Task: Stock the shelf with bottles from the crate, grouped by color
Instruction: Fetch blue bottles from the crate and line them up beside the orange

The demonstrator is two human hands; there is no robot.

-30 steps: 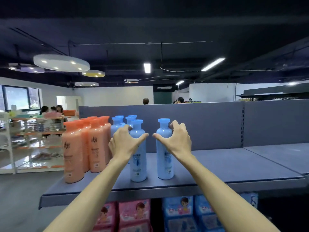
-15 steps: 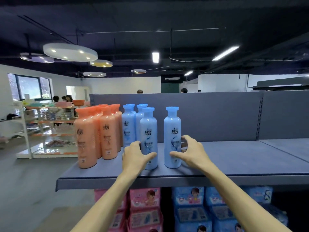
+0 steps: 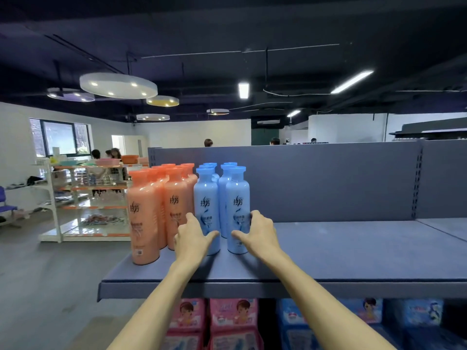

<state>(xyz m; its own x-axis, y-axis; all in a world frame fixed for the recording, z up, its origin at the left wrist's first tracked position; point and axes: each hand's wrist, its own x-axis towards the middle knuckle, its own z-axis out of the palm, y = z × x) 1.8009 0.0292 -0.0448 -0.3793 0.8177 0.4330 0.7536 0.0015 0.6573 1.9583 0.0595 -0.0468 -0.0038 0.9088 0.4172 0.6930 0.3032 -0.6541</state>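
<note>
Blue bottles (image 3: 235, 210) pushed together; grey shelf (image 3: 341, 251).

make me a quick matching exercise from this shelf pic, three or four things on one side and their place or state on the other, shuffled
Things:
1. left hand
2. right hand
3. orange plastic bottles
4. pink packs

Places:
A. below the grey metal shelf
B. on the right front blue plastic bottle
C. left end of the shelf
D. on the left front blue plastic bottle

Pairs: 1-D, 2-B, 3-C, 4-A
</note>
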